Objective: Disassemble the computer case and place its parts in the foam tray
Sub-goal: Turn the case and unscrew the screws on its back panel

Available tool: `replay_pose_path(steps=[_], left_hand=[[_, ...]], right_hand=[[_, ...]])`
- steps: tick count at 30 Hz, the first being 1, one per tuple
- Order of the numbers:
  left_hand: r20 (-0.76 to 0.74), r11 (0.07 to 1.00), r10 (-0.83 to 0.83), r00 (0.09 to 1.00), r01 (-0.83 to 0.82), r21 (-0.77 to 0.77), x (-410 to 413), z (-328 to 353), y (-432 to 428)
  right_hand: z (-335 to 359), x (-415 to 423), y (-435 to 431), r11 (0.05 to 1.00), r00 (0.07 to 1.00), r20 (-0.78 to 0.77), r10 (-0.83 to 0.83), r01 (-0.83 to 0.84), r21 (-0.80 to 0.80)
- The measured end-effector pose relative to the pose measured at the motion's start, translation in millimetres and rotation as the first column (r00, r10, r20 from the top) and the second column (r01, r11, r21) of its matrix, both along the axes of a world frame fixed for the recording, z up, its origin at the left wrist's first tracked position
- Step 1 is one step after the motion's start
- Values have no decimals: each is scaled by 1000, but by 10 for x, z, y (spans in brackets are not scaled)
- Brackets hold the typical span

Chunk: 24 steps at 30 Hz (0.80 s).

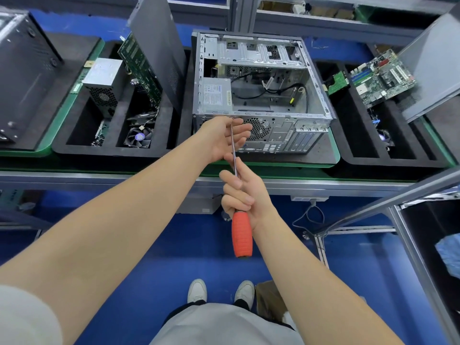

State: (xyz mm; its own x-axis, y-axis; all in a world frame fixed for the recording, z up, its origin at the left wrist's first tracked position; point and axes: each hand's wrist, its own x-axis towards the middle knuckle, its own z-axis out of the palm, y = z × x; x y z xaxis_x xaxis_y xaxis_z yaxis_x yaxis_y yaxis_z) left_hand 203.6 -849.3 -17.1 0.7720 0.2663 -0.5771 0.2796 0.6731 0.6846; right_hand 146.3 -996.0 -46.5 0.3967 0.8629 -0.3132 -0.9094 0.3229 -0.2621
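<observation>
Computer case (261, 95) is lying open side up on the green mat, between two foam trays. The left foam tray (104, 152) is already holding a power unit, a fan and a board. Right hand (245, 195) is gripping the screwdriver (241, 235), fingers curling round the top of the orange handle and forefinger running up the shaft. Left hand (224, 135) is lying mostly open, fingers straight and relaxed behind the shaft, thumb up near the tip. Cannot tell whether it is pinching the tip or a screw. Tip is sitting at the rear upper edge of the case, just above the fan grille (258, 128), probably working a screw that retains the power supply (216, 94). Risks: the long shaft is meeting the case at a slant, so the tip could cam out and round the screw head. A slip would be sending the tip into the left fingers or the grille. A freed screw could be dropping into the case or to the floor if the left hand is not catching it.
</observation>
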Motion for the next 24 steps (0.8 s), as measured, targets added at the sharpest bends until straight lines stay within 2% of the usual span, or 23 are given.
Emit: replay_pose_path(steps=[1, 3, 6, 7, 9, 10, 11, 12, 13, 14, 15, 16, 18, 19, 21, 22, 23, 24], left_hand=[[-14, 1000, -16, 1000, 16, 6, 4, 21, 21], [-18, 999, -31, 999, 32, 19, 24, 47, 41], [26, 999, -9, 1000, 10, -44, 14, 42, 9], [40, 998, -1, 999, 4, -69, 1, 26, 3], [55, 994, 7, 998, -1, -110, -17, -23, -3], [58, 991, 10, 998, -2, -134, -22, -39, -7], [58, 988, 17, 998, -8, -156, -21, -49, -12], [56, 986, 28, 998, -18, -169, -14, -58, -22], [53, 985, 37, 998, -28, -172, -4, -66, -32], [50, 985, 45, 998, -36, -171, 8, -72, -37], [50, 984, 52, 997, -42, -175, 20, -80, -35], [52, 981, 56, 997, -45, -191, 28, -91, -23], [61, 970, 56, 997, -40, -240, 38, -102, 13], [64, 964, 54, 997, -35, -263, 35, -103, 20], [73, 962, 54, 996, -33, -272, 8, -89, 19], [76, 977, 30, 997, -13, -211, -9, -82, 30], [62, 996, -36, 997, 40, -75, -24, -58, 49], [7, 982, -136, 991, 134, 131, -43, -8, 78]], right_hand=[[5, 13, 6, 1000, 1000, -10, -6, 6, 1], [3, 36, 19, 990, 996, 86, -30, 42, -137], [12, 38, 49, 869, 910, 411, 51, 162, -467], [24, 34, 65, 790, 834, 534, 137, 234, -567], [42, 40, 88, 533, 578, 692, 432, 455, -713], [29, 43, 93, 405, 433, 680, 592, 569, -715], [14, 37, 97, 324, 312, 632, 709, 652, -685], [-2, 25, 101, 297, 237, 605, 760, 701, -648], [-13, 24, 97, 306, 213, 609, 764, 712, -632], [-18, 39, 90, 354, 250, 653, 714, 676, -646], [-12, 64, 80, 438, 356, 706, 612, 591, -678], [-15, 90, 63, 557, 509, 719, 473, 459, -692], [-18, 96, 6, 810, 808, 554, 199, 183, -557], [-29, 82, -24, 896, 901, 423, 98, 106, -432], [-71, 45, -42, 974, 977, 213, 10, 39, -224], [-87, 31, -35, 988, 989, 151, 6, 18, -156], [-92, 25, -23, 994, 993, 115, 11, 1, -107], [-89, 27, -10, 997, 995, 97, 15, -7, -78]])
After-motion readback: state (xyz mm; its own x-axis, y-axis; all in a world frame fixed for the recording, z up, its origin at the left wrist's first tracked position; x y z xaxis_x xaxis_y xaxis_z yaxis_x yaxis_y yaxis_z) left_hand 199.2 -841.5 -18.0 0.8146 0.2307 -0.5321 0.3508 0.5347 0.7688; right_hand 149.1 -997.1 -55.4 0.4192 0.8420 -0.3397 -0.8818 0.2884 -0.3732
